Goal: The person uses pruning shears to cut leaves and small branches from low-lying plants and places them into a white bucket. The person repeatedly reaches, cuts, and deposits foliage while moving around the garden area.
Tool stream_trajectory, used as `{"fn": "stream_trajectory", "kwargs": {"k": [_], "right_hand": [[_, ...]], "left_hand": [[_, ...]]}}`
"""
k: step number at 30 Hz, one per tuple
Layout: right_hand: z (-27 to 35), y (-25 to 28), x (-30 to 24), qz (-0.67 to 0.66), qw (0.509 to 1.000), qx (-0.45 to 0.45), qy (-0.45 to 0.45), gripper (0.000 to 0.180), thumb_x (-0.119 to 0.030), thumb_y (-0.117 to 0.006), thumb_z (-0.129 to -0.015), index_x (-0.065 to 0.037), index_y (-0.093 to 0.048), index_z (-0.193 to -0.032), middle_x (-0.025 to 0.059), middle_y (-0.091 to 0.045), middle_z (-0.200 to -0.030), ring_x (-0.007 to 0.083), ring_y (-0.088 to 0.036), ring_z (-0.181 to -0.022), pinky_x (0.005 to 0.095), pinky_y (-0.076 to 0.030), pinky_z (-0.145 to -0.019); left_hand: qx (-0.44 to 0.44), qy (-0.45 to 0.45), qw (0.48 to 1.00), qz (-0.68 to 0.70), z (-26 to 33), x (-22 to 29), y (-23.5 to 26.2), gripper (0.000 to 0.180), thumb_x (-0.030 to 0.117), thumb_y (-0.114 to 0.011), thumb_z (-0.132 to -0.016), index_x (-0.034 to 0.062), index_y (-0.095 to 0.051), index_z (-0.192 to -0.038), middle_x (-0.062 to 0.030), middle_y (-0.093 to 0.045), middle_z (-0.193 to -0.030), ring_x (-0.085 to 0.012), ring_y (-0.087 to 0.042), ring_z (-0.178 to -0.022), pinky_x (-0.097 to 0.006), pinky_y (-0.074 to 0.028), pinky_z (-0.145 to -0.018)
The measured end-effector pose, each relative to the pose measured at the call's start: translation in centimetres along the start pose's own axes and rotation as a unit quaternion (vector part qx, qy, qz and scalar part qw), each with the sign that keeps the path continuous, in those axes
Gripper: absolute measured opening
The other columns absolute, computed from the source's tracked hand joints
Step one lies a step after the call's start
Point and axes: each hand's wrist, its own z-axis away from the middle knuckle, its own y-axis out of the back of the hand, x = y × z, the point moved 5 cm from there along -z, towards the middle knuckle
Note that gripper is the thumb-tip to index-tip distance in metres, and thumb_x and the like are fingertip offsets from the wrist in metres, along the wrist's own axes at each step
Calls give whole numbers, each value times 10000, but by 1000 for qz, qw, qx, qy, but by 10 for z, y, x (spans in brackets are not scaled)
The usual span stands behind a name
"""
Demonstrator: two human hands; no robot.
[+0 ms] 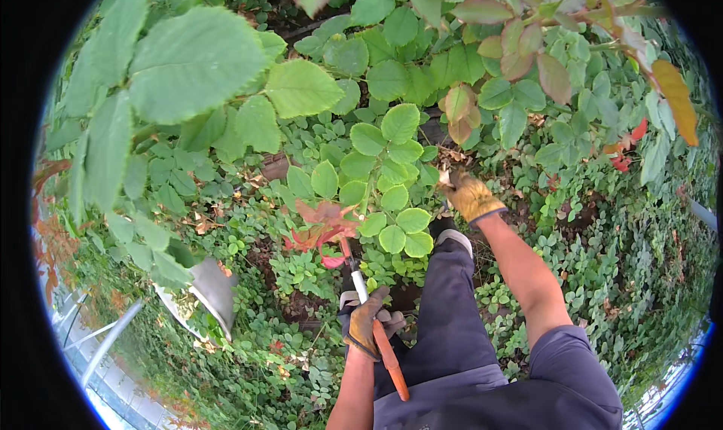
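Gripped in my gloved left hand [364, 324] is the orange-handled loppers [388, 361], held at the lower middle in front of my legs. A silver shaft runs up from the orange grip toward a cluster of reddish leaves [324, 223], which partly hides the cutting end; only one handle shows plainly. My right hand [471, 195], in a yellow-tan work glove, reaches forward to the right among low leaves. Its fingers are curled in at a small pale bit, too small to name. Green rose-like leaflets [395, 178] stand between the two hands.
Large leaves [192, 65] hang close at the upper left, and a branch with reddish leaves [595, 16] crosses the upper right. Dense low greenery [595, 272] surrounds my legs. To the left lies a pale grey curved object [215, 294]; metal rails [109, 340] stand beyond it.
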Motion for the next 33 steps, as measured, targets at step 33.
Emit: {"fn": "stream_trajectory", "kwargs": {"k": [33], "right_hand": [[219, -195, -528, 4, 860, -368, 354, 572, -248, -627, -929, -70, -555, -1468, 228, -693, -1302, 387, -706, -1117, 457, -568, -946]], "left_hand": [[-9, -75, 942, 326, 75, 45, 267, 300, 292, -726, -981, 13, -620, -1017, -30, -621, -699, -254, -735, -674, -417, -675, -711]]}}
